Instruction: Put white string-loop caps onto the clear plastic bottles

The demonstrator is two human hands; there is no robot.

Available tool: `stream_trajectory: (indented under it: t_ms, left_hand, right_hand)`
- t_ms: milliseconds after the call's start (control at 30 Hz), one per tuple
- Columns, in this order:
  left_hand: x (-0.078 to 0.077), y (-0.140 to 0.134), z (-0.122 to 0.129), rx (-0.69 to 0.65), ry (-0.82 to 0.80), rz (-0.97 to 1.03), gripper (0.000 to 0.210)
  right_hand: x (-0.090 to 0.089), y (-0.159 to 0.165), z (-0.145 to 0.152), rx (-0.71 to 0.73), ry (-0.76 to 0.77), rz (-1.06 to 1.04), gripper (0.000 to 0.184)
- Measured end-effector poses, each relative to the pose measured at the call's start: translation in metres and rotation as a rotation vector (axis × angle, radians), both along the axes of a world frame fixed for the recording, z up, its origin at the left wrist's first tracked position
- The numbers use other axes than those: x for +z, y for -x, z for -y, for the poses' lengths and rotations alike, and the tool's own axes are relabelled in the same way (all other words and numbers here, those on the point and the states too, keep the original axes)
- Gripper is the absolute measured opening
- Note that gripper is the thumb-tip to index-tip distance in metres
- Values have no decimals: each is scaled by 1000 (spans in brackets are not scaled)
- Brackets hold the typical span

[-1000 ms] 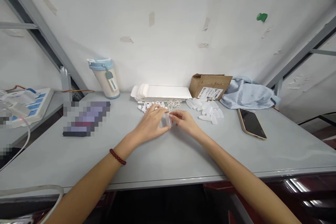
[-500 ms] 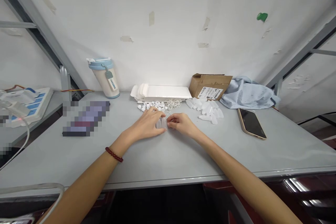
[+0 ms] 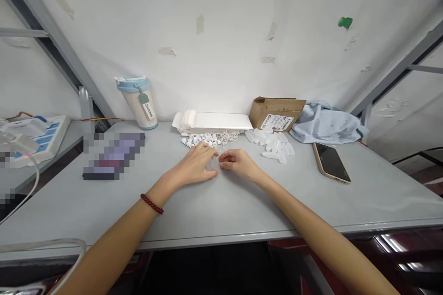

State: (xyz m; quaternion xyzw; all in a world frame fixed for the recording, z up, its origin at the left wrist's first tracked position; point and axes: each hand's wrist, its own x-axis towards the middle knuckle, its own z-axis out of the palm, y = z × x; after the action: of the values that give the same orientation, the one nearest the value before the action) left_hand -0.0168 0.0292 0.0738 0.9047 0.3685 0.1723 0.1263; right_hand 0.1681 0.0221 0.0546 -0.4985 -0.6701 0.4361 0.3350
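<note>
My left hand [image 3: 194, 165] curls around a small translucent plastic bottle [image 3: 213, 164] at the middle of the desk, thumb near its lower end and fingers at its upper end. More than one bottle may be there; the fingers partly cover the spot. From the other side, the bent fingers of my right hand [image 3: 239, 163] are pressed together at the bottle's right edge. What they pinch, if anything, is hidden. Just beyond my hands lie small white caps [image 3: 199, 140] and thin white loops [image 3: 229, 137]. A heap of similar translucent bottles [image 3: 275, 142] lies to the right.
Flat white cartons [image 3: 218, 120] and a cardboard box [image 3: 277, 113] stand along the wall. A tumbler [image 3: 140, 103] is at the back left, near a pixelated purple item [image 3: 116, 154]. Blue cloth [image 3: 328, 122] and a phone [image 3: 331, 162] lie right; a power strip [image 3: 51, 140] is far left.
Both hands stay almost in place. Between them, the translucent plastic has shifted slightly, and the gap to my right fingertips looks a little smaller.
</note>
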Motion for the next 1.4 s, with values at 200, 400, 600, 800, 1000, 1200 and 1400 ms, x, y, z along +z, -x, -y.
stream_trajectory:
  t_ms: [200,400,600,800,1000,1200,1400]
  left_hand:
    - [0,-1,-3,19,4,81,29]
    - [-6,6,-25,135,-130,229,26]
    - [-7,4,-35,87,-110,165,33]
    - [-7,-4,-34,37,-84,75,35]
    - [-10,-6,-38,0,-93,5,38]
    - [-10,-8,-37,-10,-97,8,38]
    - [-8,-7,-36,34,-94,12,37]
  right_hand:
    - [-2,-5,-6,-44,-154,160,13]
    - [5,-19,-16,-177,-341,409,27]
    - [39,-52,-17,-294,-381,650,28]
    - [58,-98,-14,-374,-328,801,22]
    - [62,-120,-9,-420,-290,846,25]
    - [59,-122,-12,-318,-18,926,25]
    - [50,-115,-15,-277,80,953,36]
